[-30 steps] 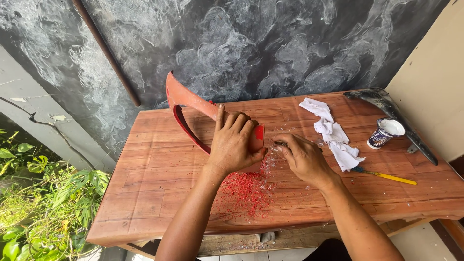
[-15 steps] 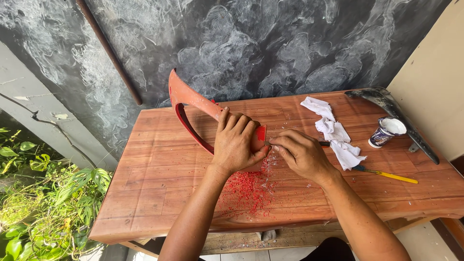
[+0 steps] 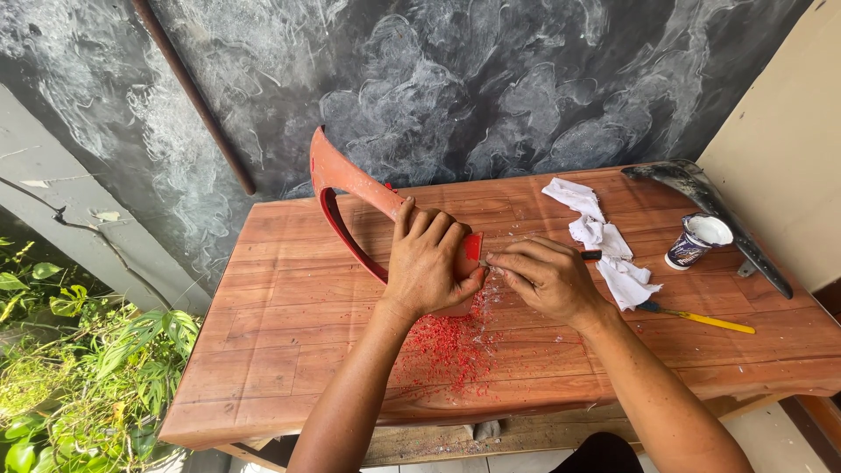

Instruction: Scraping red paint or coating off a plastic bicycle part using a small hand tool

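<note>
Your left hand (image 3: 429,263) presses flat on the red panel (image 3: 350,188); your right hand (image 3: 545,278), clamped on a small blade (image 3: 589,255), works just right of its near end.

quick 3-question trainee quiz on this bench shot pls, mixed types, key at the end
1. True or false: the left hand lies flat on the red curved panel, pressing it to the wooden table.
2. What lies on the table just below both hands? A) red shavings B) metal screws C) green leaves
3. Fill in: the small cup stands to the ____ of the white rag, as the camera sees it.

Key
1. True.
2. A: red shavings. The right hand grips a slim tool whose dark end pokes out toward the rag; the tip is hidden.
3. Right.
</note>
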